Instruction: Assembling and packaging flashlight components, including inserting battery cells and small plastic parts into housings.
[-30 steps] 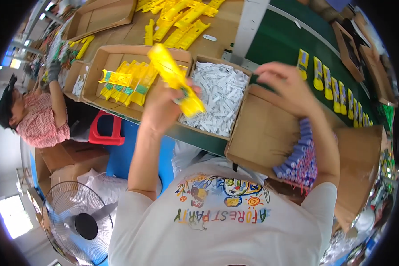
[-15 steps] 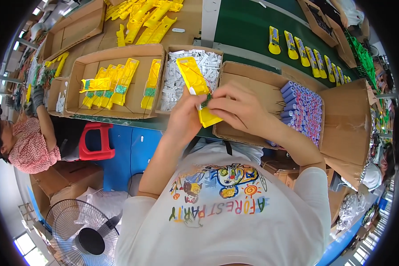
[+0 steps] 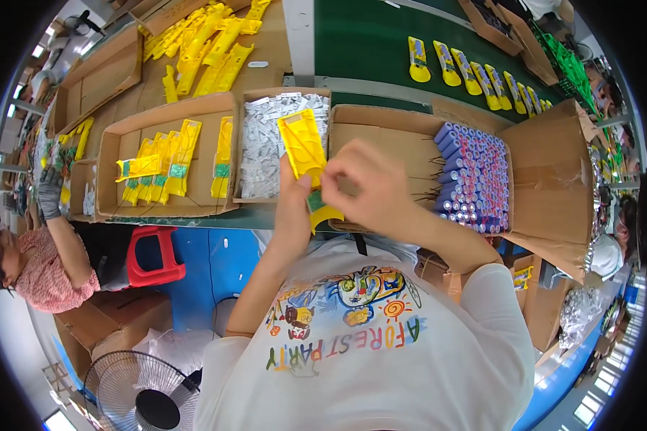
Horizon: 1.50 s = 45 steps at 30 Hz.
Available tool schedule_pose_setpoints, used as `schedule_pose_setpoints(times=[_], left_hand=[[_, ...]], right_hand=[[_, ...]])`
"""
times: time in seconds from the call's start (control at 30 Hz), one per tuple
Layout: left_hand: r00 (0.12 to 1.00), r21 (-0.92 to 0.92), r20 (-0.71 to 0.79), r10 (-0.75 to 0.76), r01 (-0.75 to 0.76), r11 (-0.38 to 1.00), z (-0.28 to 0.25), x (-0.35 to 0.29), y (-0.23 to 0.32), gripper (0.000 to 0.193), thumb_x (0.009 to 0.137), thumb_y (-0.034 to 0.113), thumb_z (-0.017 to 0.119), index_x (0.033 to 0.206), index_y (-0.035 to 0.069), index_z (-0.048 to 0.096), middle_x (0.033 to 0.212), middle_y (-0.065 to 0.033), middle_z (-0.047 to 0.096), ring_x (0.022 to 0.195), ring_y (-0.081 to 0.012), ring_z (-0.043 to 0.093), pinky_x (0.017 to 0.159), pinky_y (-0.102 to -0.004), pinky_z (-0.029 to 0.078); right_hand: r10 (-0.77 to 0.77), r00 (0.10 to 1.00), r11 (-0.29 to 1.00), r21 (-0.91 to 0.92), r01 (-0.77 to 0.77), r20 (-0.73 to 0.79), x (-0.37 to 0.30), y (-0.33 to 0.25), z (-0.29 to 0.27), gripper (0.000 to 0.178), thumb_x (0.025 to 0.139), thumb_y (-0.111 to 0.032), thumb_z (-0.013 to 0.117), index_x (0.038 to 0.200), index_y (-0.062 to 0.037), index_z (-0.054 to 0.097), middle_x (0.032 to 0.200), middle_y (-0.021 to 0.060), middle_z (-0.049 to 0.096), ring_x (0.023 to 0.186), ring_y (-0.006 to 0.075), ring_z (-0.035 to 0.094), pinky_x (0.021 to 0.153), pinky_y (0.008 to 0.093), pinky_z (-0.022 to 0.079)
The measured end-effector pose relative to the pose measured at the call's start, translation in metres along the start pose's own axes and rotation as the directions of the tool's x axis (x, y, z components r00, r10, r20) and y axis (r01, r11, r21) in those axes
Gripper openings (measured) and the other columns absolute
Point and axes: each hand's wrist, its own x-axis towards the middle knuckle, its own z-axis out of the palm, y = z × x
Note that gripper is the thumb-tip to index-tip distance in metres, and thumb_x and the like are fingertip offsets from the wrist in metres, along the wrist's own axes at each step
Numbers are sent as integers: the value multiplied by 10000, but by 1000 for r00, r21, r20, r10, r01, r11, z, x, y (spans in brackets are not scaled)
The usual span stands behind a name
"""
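In front of my chest, my left hand point(image 3: 291, 215) grips a long yellow plastic housing point(image 3: 301, 136), its thumb lying along it. A green circuit board point(image 3: 315, 201) sits in the lower part of the housing, partly covered by my fingers. My right hand point(image 3: 370, 187) is curled beside the housing with the fingertips pinched together; it is slightly blurred, and what they hold is hidden. Behind the housing stands a box of small white plastic parts point(image 3: 262, 147). Right of my hands, purple cylindrical battery cells point(image 3: 478, 179) with wires stand packed in a carton point(image 3: 381, 122).
A carton point(image 3: 108, 169) at left holds several yellow housings with green boards. Loose yellow housings point(image 3: 216, 54) are piled behind. Finished-looking yellow pieces point(image 3: 446, 65) line the green surface at far right. A co-worker in grey gloves point(image 3: 49, 192) works at left, near a red stool point(image 3: 169, 255).
The view has shifted, and the housing now stands more upright in my left hand. My right hand has drawn off the circuit board, its fingers now curled in beside the housing.
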Motion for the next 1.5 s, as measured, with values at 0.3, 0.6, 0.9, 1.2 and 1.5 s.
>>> schedule_pose_setpoints(times=[0.3, 0.6, 0.9, 1.2, 1.5], left_hand=[[983, 56, 150, -109, 102, 993, -4, -9, 1, 323, 931, 11, 388, 1234, 76, 298, 979, -78, 509, 762, -144, 566, 651, -321, 544], [955, 196, 290, -59, 1, 981, 0, -19, -3, 311, 902, -22, 362, 1204, 39, 316, 984, -92, 502, 757, -159, 555, 694, -325, 506], [907, 84, 350, -235, 220, 972, 7, -19, -20, 314, 946, 41, 413, 1239, 87, 310, 959, -70, 519, 750, -145, 576, 653, -301, 525], [917, -49, 260, -301, 324, 945, -20, -22, 7, 446, 896, 37, 465, 1310, 70, 302, 1004, -96, 535, 808, -154, 582, 693, -311, 518], [974, -555, 5, -225, 190, 810, -85, -23, 25, 415, 849, 211, 491, 1226, 73, 388, 949, -96, 550, 756, -193, 536, 692, -374, 496]], right_hand=[[492, 766, 479, -863, 158, 413, -45, 110, -118, 183, 694, -202, 757, 773, -55, 682, 858, 115, 621, 854, 282, 629, 706, 380, 525], [692, 627, 464, -886, -5, 359, -42, 105, -138, 204, 660, -164, 738, 807, -32, 690, 837, 164, 657, 826, 326, 633, 746, 430, 510], [-292, 889, 787, -440, 433, 352, -12, 8, -83, 349, 702, -89, 694, 1047, -67, 645, 1025, 90, 622, 933, 260, 633, 746, 323, 535], [-514, 690, 666, -270, 696, 510, -13, 10, -17, 387, 772, -75, 633, 1146, 21, 601, 1203, 170, 583, 1059, 301, 612, 871, 349, 522], [-58, 666, 923, -214, 319, 744, 67, 74, 54, 158, 769, -154, 663, 892, -56, 653, 892, 68, 606, 832, 288, 610, 725, 367, 509]])
